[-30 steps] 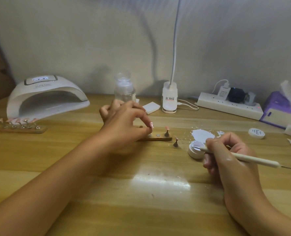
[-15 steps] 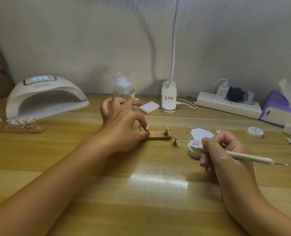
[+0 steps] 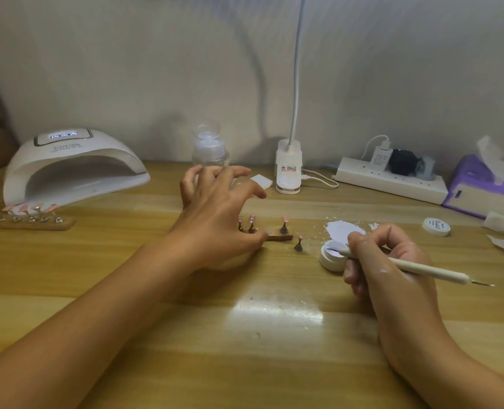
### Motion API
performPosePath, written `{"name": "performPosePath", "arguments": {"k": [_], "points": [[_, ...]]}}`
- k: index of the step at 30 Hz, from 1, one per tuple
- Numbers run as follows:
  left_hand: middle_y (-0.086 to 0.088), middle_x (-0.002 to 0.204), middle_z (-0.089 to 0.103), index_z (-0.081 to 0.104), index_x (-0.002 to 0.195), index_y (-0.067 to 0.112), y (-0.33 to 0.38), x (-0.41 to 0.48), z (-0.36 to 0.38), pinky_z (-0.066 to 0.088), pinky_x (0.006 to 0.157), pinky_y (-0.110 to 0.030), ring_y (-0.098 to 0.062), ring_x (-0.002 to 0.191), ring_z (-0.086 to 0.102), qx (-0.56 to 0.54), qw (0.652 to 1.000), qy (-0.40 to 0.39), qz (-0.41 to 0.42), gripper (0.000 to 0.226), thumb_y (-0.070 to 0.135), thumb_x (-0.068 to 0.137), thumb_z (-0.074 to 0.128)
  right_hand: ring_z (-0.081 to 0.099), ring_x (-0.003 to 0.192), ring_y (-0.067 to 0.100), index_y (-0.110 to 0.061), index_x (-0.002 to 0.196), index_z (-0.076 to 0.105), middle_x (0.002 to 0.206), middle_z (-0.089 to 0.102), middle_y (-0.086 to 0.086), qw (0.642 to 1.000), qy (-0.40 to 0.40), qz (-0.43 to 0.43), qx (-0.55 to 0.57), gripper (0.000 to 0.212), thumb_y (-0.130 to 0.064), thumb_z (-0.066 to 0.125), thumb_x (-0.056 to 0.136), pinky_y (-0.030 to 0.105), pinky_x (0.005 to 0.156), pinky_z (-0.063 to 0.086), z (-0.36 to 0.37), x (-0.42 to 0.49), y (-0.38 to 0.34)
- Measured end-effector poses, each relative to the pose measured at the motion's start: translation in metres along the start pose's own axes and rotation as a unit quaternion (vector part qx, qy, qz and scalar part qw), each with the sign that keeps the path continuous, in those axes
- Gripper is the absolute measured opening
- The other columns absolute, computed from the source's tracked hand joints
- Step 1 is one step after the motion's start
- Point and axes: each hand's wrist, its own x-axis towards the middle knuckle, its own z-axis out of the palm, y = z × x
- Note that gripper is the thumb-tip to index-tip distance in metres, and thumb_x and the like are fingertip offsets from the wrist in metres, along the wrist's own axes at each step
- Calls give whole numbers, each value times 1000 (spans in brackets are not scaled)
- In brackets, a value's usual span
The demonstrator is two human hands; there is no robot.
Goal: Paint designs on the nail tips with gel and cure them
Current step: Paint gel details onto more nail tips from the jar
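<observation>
A: Where does the small wooden nail stand (image 3: 278, 237) lie against the left hand (image 3: 215, 214)?

B: At about four o'clock from the palm. The thumb tip touches or nearly touches the strip's left end on the tabletop (image 3: 185, 335); the fingers are spread apart and arched above it, clamped on nothing.

A: And the nail tips (image 3: 246, 223) themselves?

B: Two pink tips on dark cone posts stand upright just beside the thumb, under the arched fingers. A third post with a pink tip (image 3: 284, 225) stands on the strip toward three o'clock. A fourth, a loose post (image 3: 298, 243), stands off the strip on the wood, at about five o'clock from that end.

A: The right hand (image 3: 386, 261)?

B: Its fingers are closed together around a cream-handled brush (image 3: 422, 268). The bristle end reaches into an open white gel pot (image 3: 332, 256) at nine o'clock from the hand; the handle's thin metal point sticks out toward three o'clock.

A: How does the gel look?

B: Pale lilac-white in the pot. The same colour lies smeared in a patch (image 3: 345, 230) on the wood at twelve o'clock from the pot.

A: Anything else for the task?

B: A white curing lamp (image 3: 73, 166), display lit, stands at ten o'clock from the left hand, with another stand of pink tips (image 3: 29, 215) before it.
</observation>
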Motion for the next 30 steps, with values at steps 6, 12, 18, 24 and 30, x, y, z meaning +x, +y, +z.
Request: {"name": "performPosePath", "arguments": {"k": [6,12,18,24,30], "points": [[15,106,46,68,92,37,44,-12,10,13,79,-29,-11,108,35,-7,999,52,-8,33,65,78,62,34,37,3,-17,79,50,44,44,-8,999,20,-21,29,27,-33,69,88,13,36,28,4,0,-3],[17,100,39,70,98,40,60,-19,25,8,75,-29,-10,106,34,-8,999,35,-34,25,58,86,59,43,40,2,-13,80,52,49,53,-5,999,6,-41,33,26,-29,72,83,13,38,32,6,-3,-7],[17,96,50,71,92,36,62,-20,27,19,78,-32,-9,102,43,-50,996,52,-44,18,51,86,62,46,42,2,-12,81,53,50,56,-3,998,-1,-53,23,22,-26,69,88,14,40,35,6,-4,-7],[15,87,41,71,97,38,65,-19,27,24,82,-35,-11,96,44,-58,995,48,-57,29,59,80,64,44,41,2,-9,83,52,48,54,-3,998,1,-51,23,22,-24,66,92,14,39,35,5,-2,-5],[16,85,42,73,92,39,69,-19,29,18,76,-33,-9,94,46,-83,994,34,-60,16,51,83,66,42,40,1,-10,82,51,46,53,-3,998,1,-55,14,23,-24,66,93,14,39,34,6,-2,-5]]}}
